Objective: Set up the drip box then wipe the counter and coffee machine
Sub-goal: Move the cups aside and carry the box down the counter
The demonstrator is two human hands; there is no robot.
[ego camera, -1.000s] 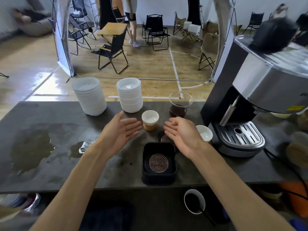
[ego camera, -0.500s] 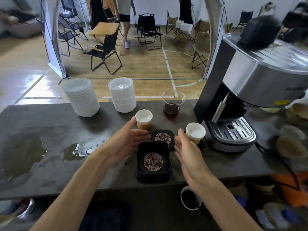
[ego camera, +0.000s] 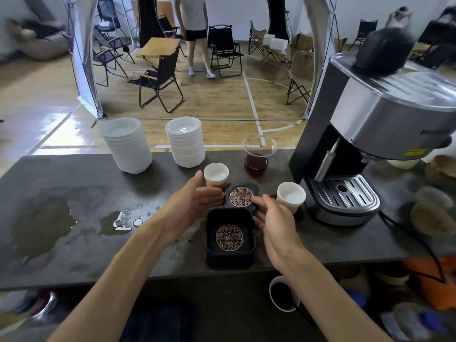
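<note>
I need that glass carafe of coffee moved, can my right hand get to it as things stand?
Probably yes. The right hand is open by the small black tray, and the glass carafe stands just beyond, with a free gap between the two white cups.

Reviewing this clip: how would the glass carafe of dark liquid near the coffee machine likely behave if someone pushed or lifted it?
The glass carafe looks thin-walled, so probably fragile. Its wide flared rim above a narrower neck suggests that it may tip if pushed high. The dark liquid sits only in the bottom, which likely steadies it but could slosh.

Coffee machine (ego camera: 385, 134) cropped right — perhaps cluttered.
</note>
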